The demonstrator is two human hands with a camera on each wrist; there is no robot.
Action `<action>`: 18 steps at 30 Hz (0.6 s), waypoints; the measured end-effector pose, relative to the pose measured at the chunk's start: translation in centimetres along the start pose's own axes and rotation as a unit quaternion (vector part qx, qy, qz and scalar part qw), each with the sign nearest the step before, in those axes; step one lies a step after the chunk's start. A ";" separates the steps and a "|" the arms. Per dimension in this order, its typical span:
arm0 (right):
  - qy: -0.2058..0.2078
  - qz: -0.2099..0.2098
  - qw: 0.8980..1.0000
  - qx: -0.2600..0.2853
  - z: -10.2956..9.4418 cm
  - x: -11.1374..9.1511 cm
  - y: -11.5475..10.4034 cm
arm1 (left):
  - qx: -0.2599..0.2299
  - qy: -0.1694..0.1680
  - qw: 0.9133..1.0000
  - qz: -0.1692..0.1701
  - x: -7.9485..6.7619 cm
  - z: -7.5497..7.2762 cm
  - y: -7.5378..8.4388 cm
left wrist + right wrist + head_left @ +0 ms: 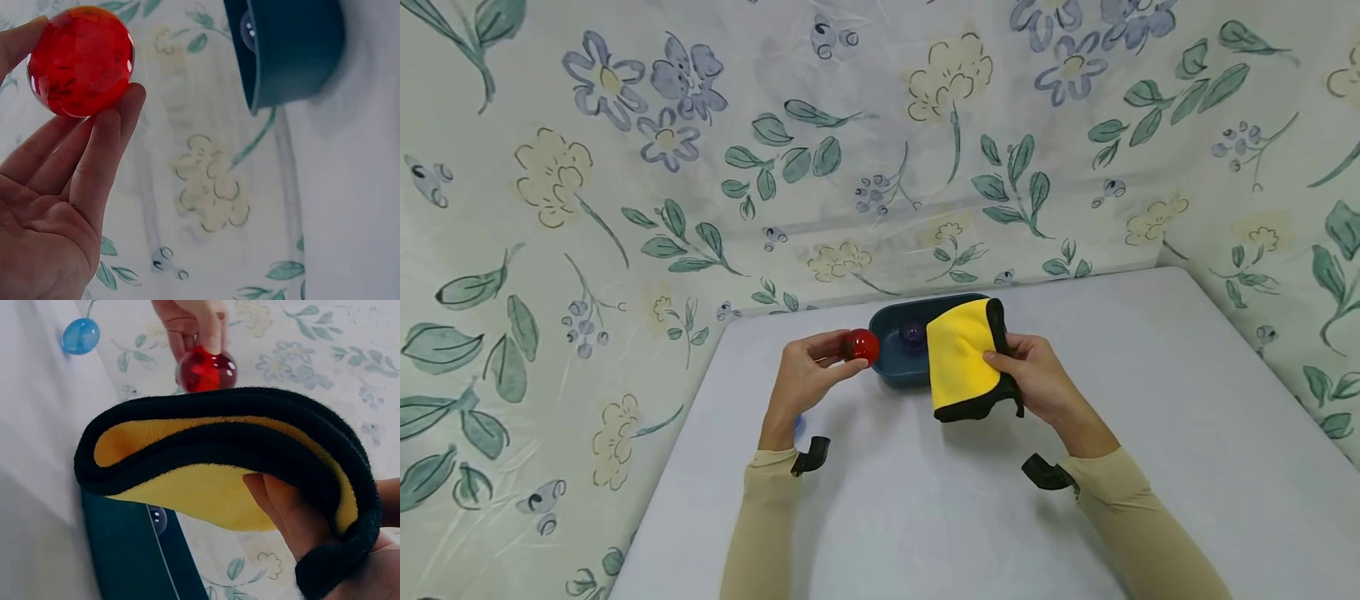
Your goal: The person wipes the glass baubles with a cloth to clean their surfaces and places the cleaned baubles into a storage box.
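Between thumb and fingertips, my left hand [815, 371] pinches a clear red ball [862, 347], raised just left of a dark teal tub [901, 375]. The left wrist view shows that red ball [81, 62] resting on the fingertips with the thumb on its upper side. My right hand [1036, 375] grips a folded yellow cloth [962, 354] with black edging, held over the tub's right part and hiding it. In the right wrist view the cloth [206, 487] hangs in loose folds. A dark purple ball [913, 335] lies inside the tub.
A clear blue ball [80, 336] sits on the white table [910, 500]; in the head view it is mostly behind the left wrist. Behind and beside the table hangs a flower-patterned sheet [850, 208]. Black wrist mounts [811, 457] stick out from both sleeves.
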State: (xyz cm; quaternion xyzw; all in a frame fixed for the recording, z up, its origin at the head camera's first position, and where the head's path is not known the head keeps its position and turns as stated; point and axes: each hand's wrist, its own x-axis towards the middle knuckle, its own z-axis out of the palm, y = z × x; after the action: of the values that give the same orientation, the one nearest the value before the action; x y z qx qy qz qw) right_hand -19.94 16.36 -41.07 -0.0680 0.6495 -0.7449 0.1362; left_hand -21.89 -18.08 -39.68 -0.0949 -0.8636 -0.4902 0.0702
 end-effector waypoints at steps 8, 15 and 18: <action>0.004 -0.005 1.000 0.000 -0.2 0.0 -0.1 | -0.028 -0.009 0.999 0.023 0.3 2.3 1.6; 0.005 -0.007 1.000 0.005 -0.2 -0.1 -0.2 | -0.053 -0.024 0.998 0.021 0.4 4.3 2.2; 0.007 -0.007 1.000 0.007 -0.1 -0.1 -0.2 | -0.064 -0.029 0.997 0.022 0.3 5.1 2.3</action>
State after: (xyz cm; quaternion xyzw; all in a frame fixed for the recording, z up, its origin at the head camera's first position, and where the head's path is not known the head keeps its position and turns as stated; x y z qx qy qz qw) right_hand -19.93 16.52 -40.93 -0.0667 0.6450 -0.7507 0.1268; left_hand -21.83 -12.51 -40.30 -0.1327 -0.8296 -0.5401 0.0496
